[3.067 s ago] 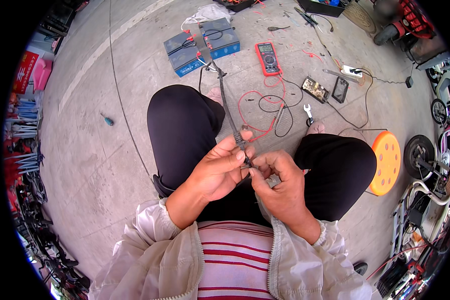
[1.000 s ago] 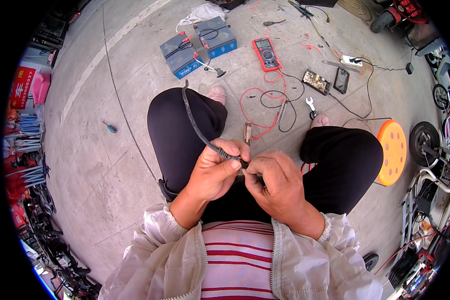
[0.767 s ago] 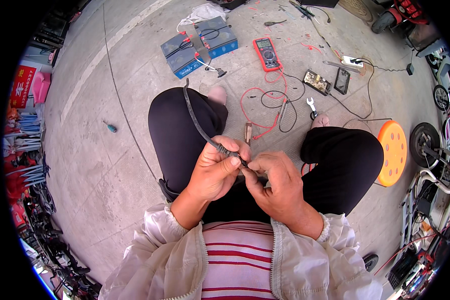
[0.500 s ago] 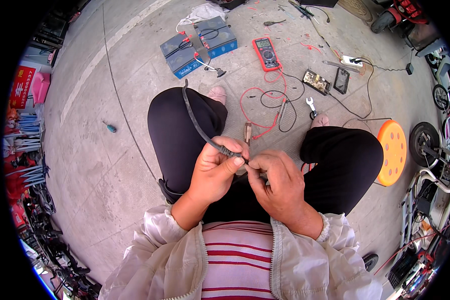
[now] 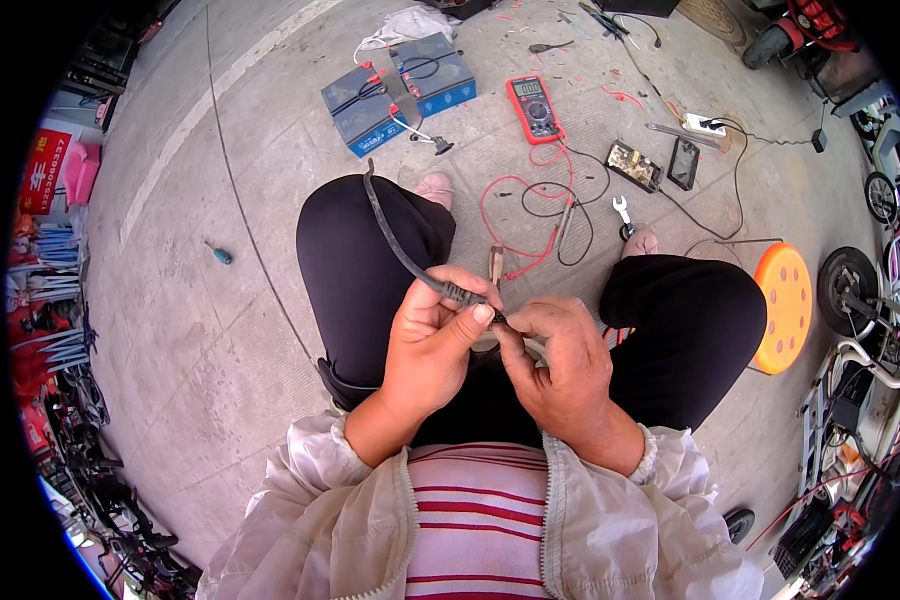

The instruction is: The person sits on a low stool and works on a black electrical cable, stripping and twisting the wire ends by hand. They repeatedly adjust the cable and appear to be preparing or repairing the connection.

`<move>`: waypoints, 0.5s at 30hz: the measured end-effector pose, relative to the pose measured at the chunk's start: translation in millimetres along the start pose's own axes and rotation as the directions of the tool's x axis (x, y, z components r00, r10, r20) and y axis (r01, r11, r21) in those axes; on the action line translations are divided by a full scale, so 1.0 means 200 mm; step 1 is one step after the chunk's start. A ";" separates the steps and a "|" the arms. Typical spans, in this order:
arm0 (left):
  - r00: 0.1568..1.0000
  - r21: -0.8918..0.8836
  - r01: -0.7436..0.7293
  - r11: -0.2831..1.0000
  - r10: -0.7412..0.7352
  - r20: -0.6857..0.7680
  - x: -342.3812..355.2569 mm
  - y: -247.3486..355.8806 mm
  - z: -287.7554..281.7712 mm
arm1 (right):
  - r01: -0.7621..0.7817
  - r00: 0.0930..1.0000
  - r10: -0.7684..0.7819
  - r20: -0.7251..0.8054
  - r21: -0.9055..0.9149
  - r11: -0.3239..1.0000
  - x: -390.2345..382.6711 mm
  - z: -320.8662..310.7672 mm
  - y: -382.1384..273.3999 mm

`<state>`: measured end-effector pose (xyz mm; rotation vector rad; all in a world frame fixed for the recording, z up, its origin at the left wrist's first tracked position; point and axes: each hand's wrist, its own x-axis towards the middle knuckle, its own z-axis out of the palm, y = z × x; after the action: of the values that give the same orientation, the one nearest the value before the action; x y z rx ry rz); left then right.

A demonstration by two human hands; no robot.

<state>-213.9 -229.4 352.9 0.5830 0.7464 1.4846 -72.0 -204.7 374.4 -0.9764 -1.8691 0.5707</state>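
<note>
The left hand grips a black cable, seemingly steadying its end; from three o'clock the right hand pinches it.

Person's qtys
2 hands, 1 held cable, 2 blue batts, 1 red DMM, 1 wrench, 1 orng stool, 2 feet.
</note>
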 end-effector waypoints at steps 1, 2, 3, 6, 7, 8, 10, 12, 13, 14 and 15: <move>1.000 0.000 -0.004 1.000 0.004 0.009 0.00 0.00 -0.01 | 0.003 1.000 -0.003 0.014 -0.010 1.000 0.00 0.00 0.00; 1.000 0.045 -0.013 0.999 0.013 0.012 0.00 0.00 0.00 | 0.006 1.000 -0.006 0.027 -0.020 1.000 0.00 -0.01 0.00; 0.999 0.093 -0.034 0.995 0.032 0.028 0.02 0.02 0.01 | 0.021 0.999 -0.020 0.030 -0.032 0.999 0.02 -0.02 0.01; 0.996 0.328 -0.081 0.941 0.065 0.059 0.10 0.10 0.08 | 0.029 0.999 -0.028 0.024 -0.024 0.999 0.10 -0.05 0.02; 0.992 0.365 -0.120 0.923 0.094 0.088 0.16 0.14 0.10 | 0.028 0.999 -0.026 0.046 -0.022 0.999 0.17 -0.07 0.04; 0.992 0.404 -0.110 0.908 0.075 0.103 0.24 0.18 0.13 | 0.025 0.997 -0.024 0.067 -0.023 0.999 0.25 -0.10 0.05; 0.988 0.480 -0.114 0.870 0.050 0.144 0.43 0.30 0.22 | 0.063 0.996 -0.061 0.064 -0.039 0.997 0.45 -0.14 0.09; 0.972 0.481 -0.184 0.857 0.086 0.217 0.64 0.36 0.28 | 0.136 0.991 -0.134 0.027 -0.068 0.988 0.65 -0.18 0.16; 0.965 0.466 -0.161 0.870 0.041 0.257 0.74 0.39 0.31 | 0.179 0.984 -0.177 0.027 -0.098 0.979 0.74 -0.21 0.19; 0.955 0.454 -0.137 0.881 -0.004 0.296 0.84 0.43 0.35 | 0.206 0.979 -0.205 0.024 -0.151 0.967 0.82 -0.24 0.21; 0.949 0.448 -0.116 0.887 -0.034 0.314 0.92 0.45 0.39 | 0.231 0.973 -0.231 0.021 -0.208 0.950 0.88 -0.28 0.25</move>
<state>-225.7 -35.8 454.9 1.1783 0.8408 1.2086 -49.5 -32.9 455.0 -0.8732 -2.0357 0.2349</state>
